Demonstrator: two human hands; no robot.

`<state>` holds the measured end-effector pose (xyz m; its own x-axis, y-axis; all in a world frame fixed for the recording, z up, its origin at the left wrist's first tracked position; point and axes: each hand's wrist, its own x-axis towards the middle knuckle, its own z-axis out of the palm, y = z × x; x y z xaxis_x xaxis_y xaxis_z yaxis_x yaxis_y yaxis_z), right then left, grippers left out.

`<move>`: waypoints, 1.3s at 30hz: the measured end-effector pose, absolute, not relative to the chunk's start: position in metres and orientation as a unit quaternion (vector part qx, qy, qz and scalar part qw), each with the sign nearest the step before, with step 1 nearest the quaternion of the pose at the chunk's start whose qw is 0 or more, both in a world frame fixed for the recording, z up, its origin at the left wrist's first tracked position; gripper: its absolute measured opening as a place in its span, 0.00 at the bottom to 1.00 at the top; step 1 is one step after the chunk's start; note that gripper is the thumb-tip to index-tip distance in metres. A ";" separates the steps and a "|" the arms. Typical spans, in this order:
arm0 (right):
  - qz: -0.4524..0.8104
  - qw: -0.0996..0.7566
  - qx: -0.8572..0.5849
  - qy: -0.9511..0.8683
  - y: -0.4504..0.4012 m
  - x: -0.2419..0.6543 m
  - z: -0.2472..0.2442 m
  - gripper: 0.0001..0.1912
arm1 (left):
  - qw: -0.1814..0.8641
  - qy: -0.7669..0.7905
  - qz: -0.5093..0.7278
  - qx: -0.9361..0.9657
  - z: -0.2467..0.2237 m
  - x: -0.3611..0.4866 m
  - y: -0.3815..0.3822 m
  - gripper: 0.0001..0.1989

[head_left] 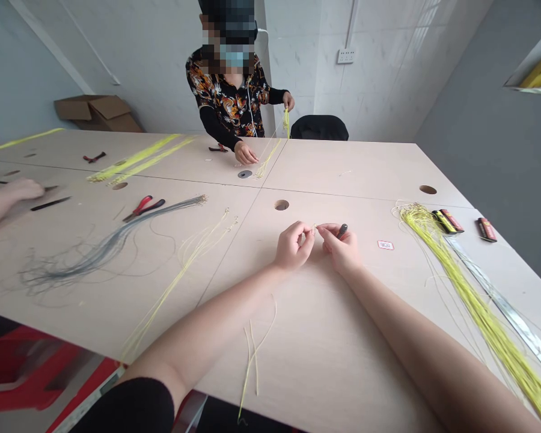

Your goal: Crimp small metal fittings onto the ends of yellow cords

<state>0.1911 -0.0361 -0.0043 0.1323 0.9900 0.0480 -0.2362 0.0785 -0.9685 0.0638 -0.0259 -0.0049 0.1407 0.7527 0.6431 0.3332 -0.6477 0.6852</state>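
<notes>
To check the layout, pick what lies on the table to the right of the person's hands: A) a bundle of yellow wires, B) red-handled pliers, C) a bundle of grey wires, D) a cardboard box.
A: the bundle of yellow wires runs along the table beyond the right hand.

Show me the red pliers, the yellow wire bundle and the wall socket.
red pliers (142, 207), head view, on the red grip
yellow wire bundle (466, 294), head view, on the bundle's middle
wall socket (345, 56), head view, on the faceplate
</notes>
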 end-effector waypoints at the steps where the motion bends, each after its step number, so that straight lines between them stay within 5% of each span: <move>1: 0.505 0.605 -0.451 -0.418 -0.036 0.191 -0.005 0.17 | 0.193 0.374 0.540 0.729 -0.005 0.064 -0.026 0.12; 39: 0.495 0.587 -0.457 -0.450 -0.035 0.194 -0.009 0.17 | 0.228 0.374 0.521 0.732 -0.004 0.062 -0.027 0.11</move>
